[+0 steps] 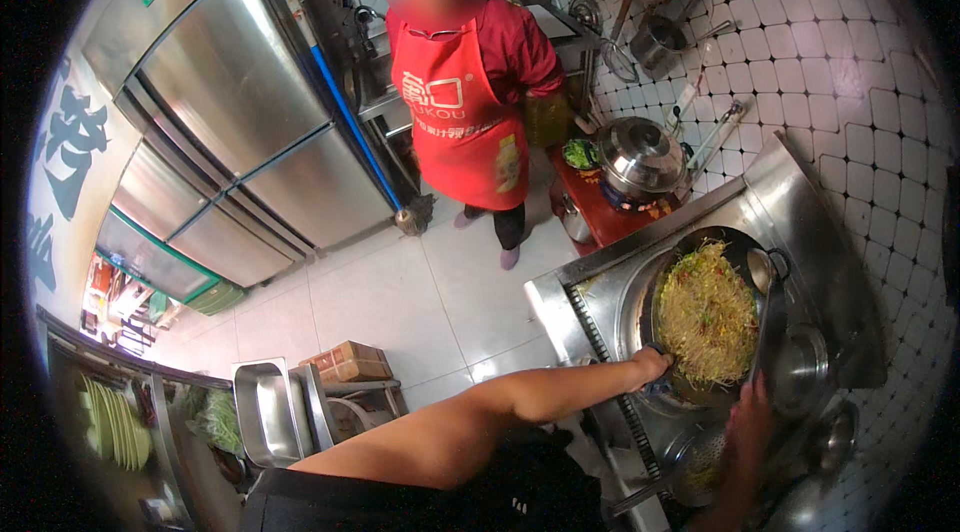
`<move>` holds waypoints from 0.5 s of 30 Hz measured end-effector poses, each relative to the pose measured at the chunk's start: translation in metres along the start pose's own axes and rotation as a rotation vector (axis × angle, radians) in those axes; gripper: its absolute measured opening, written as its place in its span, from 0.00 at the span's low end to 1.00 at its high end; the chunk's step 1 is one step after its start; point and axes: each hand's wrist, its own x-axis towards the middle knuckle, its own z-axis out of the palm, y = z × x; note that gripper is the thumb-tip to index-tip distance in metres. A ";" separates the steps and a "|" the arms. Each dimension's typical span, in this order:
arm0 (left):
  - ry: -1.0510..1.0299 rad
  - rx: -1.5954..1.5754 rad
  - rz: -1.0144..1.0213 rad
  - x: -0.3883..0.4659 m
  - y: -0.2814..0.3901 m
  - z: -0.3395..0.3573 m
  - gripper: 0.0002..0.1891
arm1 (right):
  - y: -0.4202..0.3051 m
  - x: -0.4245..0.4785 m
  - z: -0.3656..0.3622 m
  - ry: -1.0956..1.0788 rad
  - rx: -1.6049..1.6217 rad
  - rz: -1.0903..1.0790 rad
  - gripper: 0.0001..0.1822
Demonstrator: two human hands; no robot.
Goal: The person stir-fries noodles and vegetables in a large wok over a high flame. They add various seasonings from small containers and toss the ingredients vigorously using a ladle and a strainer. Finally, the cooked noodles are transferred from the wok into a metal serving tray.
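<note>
A dark wok [694,401] sits on the steel stove [600,292], filled with a heap of thin yellowish noodles or sprouts [705,318] with bits of red and green. My left hand [651,369] grips the wok's near left rim, with a dark cloth [657,386] at the fingers. On the right, my right hand [750,404] closes around the long handle of a metal ladle [762,269], whose bowl rests at the wok's far right edge beside the food.
A person in a red apron [469,119] stands beyond the stove, near a lidded steel pot [643,153] on a red table [622,220]. A perforated strainer [697,461] and a steel basin [802,370] lie near the wok. Steel refrigerators [232,74] and a mop [352,126] stand left.
</note>
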 end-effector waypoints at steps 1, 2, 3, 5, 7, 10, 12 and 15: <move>0.000 0.216 0.157 0.063 -0.035 0.014 0.19 | -0.051 -0.012 0.011 -0.013 -0.102 0.027 0.29; 0.070 0.452 0.312 0.123 -0.070 0.017 0.19 | -0.065 -0.016 0.034 -0.111 -0.047 -0.091 0.29; 0.215 0.641 0.422 0.179 -0.112 0.001 0.20 | -0.070 -0.014 0.078 -0.247 0.000 -0.229 0.29; 0.061 0.991 0.383 0.106 -0.052 0.023 0.13 | 0.024 0.006 0.093 -0.080 -0.017 -0.360 0.29; 0.002 1.109 0.351 0.043 -0.018 0.012 0.13 | 0.100 -0.006 0.093 0.219 -0.310 -0.766 0.29; 0.036 0.857 0.287 0.037 -0.027 0.009 0.16 | 0.071 -0.063 0.036 -0.038 -0.327 -0.299 0.28; 0.062 0.797 0.297 0.047 -0.030 0.017 0.14 | 0.053 -0.100 -0.007 -0.088 -0.372 -0.100 0.28; 0.105 0.947 0.420 0.086 -0.052 0.026 0.12 | 0.077 -0.105 -0.011 -0.136 -0.169 -0.187 0.27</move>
